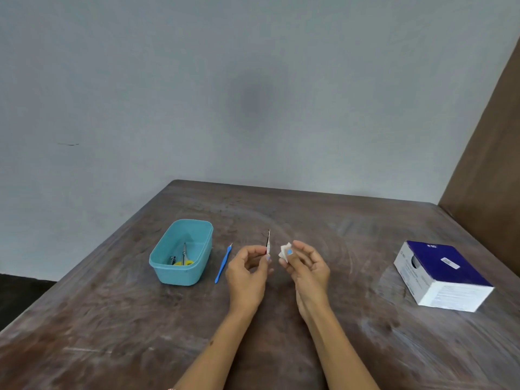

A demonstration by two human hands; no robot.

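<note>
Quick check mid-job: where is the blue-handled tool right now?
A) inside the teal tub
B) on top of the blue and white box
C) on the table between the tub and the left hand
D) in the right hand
C: the blue-handled tool lies flat on the table between the teal tub and the left hand, which pinches a thin file; the right hand holds a white pad.

Table (281, 347): worn, scuffed matt wood. Tub (166, 266): smooth teal plastic. Cuticle pusher (223, 264): blue plastic. Box (439, 277): printed cardboard. Pad (284, 250): white, soft-looking.
</note>
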